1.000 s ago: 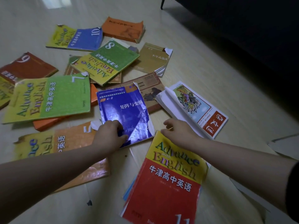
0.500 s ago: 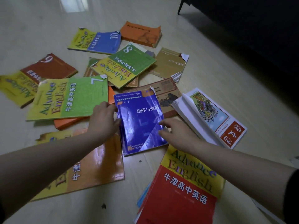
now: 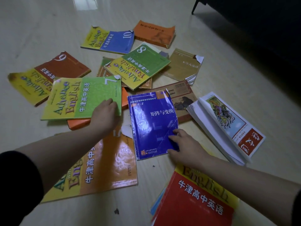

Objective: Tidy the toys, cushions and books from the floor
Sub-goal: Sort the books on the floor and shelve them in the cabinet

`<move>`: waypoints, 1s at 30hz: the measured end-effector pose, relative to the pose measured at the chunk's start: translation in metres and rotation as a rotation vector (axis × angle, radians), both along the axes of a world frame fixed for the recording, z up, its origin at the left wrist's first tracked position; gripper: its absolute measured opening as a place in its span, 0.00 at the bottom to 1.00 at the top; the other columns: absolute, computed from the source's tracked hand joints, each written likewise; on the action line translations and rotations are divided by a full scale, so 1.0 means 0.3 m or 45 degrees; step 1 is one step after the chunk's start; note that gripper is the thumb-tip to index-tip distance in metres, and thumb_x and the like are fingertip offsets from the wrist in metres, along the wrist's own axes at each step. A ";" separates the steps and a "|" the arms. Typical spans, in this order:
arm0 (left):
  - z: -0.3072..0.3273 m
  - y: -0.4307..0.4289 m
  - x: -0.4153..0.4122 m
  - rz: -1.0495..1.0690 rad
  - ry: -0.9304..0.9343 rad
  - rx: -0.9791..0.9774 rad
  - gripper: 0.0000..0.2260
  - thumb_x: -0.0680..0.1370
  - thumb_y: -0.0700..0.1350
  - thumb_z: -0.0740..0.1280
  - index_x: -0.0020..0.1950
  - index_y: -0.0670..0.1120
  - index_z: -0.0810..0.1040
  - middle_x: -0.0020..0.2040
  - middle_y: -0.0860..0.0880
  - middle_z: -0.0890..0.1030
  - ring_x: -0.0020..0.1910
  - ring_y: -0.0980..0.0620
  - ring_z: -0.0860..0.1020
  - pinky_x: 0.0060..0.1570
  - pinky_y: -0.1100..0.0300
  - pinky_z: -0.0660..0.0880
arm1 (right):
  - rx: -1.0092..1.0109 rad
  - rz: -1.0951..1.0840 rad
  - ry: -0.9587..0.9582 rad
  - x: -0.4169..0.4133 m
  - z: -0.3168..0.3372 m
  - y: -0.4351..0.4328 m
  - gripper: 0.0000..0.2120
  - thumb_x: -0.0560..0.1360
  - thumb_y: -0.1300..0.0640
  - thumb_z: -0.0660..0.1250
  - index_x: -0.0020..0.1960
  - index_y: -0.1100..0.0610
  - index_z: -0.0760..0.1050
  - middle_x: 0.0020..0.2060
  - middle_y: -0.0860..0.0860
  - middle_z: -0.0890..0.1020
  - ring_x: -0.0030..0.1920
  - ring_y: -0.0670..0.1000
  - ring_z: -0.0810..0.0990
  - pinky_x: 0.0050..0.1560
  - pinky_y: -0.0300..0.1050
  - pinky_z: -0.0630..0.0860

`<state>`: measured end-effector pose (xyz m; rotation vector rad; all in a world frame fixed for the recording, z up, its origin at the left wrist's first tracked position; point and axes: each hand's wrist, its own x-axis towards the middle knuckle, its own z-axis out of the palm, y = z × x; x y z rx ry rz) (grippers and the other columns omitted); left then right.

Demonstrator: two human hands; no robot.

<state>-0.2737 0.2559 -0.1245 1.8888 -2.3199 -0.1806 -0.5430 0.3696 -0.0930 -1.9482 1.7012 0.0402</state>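
Red book (image 3: pixel 195 198): nearest, on the wearer's side of the right grip; the right hand has left its top edge.
Orange book (image 3: pixel 110 163): under the left forearm, on the near side of the left grip; untouched.
Right hand (image 3: pixel 184 145): has crossed from the red book; grip pinched on the blue book's near right corner, fingers on the cover and thumb at the edge.
Blue book (image 3: pixel 151 121): flat on the floor (image 3: pixel 48 30), between the two grips.
Left hand (image 3: pixel 105 115): has quit the blue book and shifted left. Its fingers lie over the green book's near right corner; the thumb is hidden, so I cannot tell whether it is clamped or only pressing.
Green book (image 3: pixel 78 98): runs left from the left grip.
Farther books: scattered beyond both grips, none yet gathered.
Reading: one book per hand, probably both lifted onto the red book next.
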 end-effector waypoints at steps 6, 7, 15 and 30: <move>0.029 -0.026 -0.004 -0.149 -0.083 -0.037 0.07 0.78 0.40 0.60 0.52 0.41 0.76 0.47 0.41 0.78 0.44 0.41 0.77 0.39 0.51 0.74 | 0.041 -0.045 -0.086 -0.004 0.001 -0.010 0.24 0.77 0.47 0.65 0.71 0.52 0.67 0.71 0.48 0.62 0.67 0.44 0.66 0.53 0.34 0.70; 0.047 -0.021 -0.010 -0.127 -0.034 -0.032 0.08 0.79 0.41 0.59 0.52 0.42 0.76 0.47 0.41 0.79 0.44 0.41 0.77 0.40 0.51 0.74 | 0.048 -0.062 -0.112 -0.007 0.002 -0.015 0.24 0.77 0.47 0.65 0.71 0.52 0.68 0.71 0.48 0.63 0.66 0.44 0.66 0.53 0.33 0.70; 0.152 0.169 -0.196 -0.324 0.494 -0.062 0.13 0.80 0.41 0.59 0.63 0.42 0.76 0.58 0.42 0.80 0.56 0.42 0.78 0.49 0.56 0.73 | 0.128 -0.546 -0.619 -0.086 0.045 -0.047 0.17 0.78 0.50 0.64 0.65 0.54 0.75 0.61 0.47 0.78 0.62 0.48 0.76 0.64 0.51 0.74; 0.061 0.476 -0.469 -1.419 0.519 0.239 0.20 0.82 0.50 0.54 0.55 0.39 0.80 0.55 0.42 0.82 0.52 0.47 0.77 0.52 0.57 0.73 | 0.067 -0.679 -0.372 -0.353 0.099 0.178 0.23 0.78 0.47 0.64 0.69 0.55 0.71 0.65 0.51 0.75 0.63 0.51 0.74 0.65 0.52 0.71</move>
